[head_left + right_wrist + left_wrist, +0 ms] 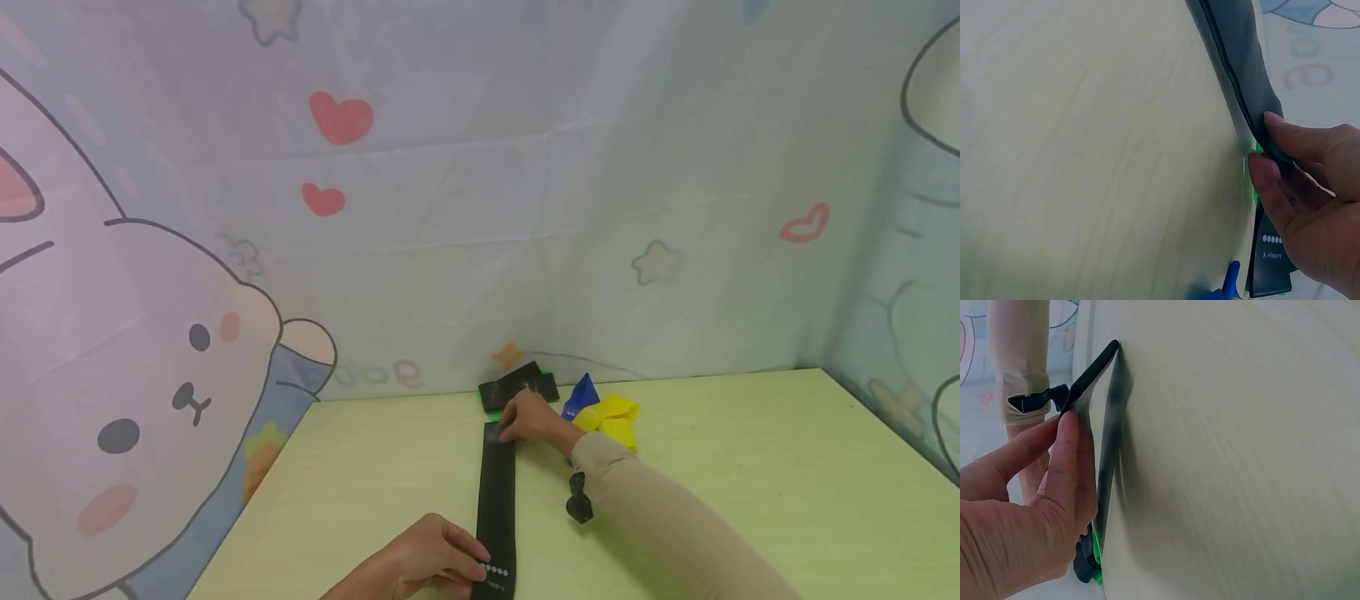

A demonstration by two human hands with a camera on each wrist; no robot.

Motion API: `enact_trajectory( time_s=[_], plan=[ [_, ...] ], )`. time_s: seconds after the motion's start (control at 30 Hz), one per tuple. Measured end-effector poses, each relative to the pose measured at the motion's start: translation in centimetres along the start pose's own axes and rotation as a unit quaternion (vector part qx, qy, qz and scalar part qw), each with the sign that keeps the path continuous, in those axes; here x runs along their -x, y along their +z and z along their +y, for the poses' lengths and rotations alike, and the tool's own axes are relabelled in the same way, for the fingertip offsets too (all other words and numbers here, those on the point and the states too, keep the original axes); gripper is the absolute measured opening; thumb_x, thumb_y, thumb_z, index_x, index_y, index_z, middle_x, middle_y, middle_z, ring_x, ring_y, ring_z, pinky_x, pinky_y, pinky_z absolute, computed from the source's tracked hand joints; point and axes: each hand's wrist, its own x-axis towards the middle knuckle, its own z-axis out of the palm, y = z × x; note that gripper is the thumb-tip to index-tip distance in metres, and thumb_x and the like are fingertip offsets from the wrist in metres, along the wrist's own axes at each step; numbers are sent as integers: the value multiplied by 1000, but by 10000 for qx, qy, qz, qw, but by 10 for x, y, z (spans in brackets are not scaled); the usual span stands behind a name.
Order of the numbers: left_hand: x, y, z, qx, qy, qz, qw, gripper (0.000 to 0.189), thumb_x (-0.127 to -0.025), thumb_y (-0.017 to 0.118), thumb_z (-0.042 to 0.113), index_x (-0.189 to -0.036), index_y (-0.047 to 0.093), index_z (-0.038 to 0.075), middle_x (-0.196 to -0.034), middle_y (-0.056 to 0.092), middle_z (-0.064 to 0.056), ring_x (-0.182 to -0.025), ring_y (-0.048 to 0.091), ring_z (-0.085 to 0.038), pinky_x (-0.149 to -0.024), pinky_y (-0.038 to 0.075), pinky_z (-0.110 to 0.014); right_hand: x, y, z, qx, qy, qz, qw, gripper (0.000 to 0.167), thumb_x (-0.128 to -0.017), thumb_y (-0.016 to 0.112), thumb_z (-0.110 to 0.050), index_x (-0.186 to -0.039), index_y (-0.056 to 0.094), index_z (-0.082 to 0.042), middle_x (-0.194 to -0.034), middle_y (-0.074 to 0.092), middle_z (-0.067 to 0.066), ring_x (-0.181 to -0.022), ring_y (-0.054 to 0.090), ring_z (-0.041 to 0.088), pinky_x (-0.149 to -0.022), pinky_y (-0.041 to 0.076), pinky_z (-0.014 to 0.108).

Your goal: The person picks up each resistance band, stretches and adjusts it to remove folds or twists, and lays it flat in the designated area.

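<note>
The left hand (431,557) and right hand (534,418) pinch the black band (497,492); slipping near the table's (375,467) far edge might twist it.

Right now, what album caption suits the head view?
Left hand and right hand hold a long black strip, a yellow strip nearby.

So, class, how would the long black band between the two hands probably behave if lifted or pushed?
The black band is probably floppy, since it curves near the right hand in the right wrist view. It looks light for its length, being a thin strip. If pushed, it would likely buckle rather than roll, given its flat shape.
</note>
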Motion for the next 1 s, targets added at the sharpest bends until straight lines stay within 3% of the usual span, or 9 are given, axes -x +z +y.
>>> enact_trajectory(
  time_s=[0.3,0.5,0.73,1.0],
  plan=[
    [4,-2,-6,93,-147,2,9998,12,-86,71,-9,-98,74,-5,-84,70,-11,-65,66,-11,-65,59,-26,-1,7,3,-197,-124,-15,9997,15,-75,84,4,-88,79,1,-83,74,9,-63,69,16,-61,58,27],
    [6,0,-10,-217,-43,56,9997,12,-83,74,-9,-94,75,-4,-76,70,-6,-63,66,-10,-65,58,-26,0,9,1,63,-140,-59,9999,14,-75,85,2,-87,79,-2,-82,73,6,-67,66,13,-65,56,27],
    [6,1,-11,-521,-13,117,9986,12,-82,74,-11,-92,76,-4,-78,72,-7,-67,68,-13,-69,59,-30,4,8,-1,300,-246,-125,9992,16,-74,86,0,-89,80,-3,-82,74,4,-71,63,11,-67,55,26],
    [6,1,-13,-470,-79,134,9988,13,-80,76,-10,-92,74,-6,-81,74,-14,-67,70,-15,-68,60,-32,3,7,-1,408,-324,-171,9985,17,-74,87,-1,-89,80,-2,-81,73,2,-70,62,11,-67,55,26]
  ],
)
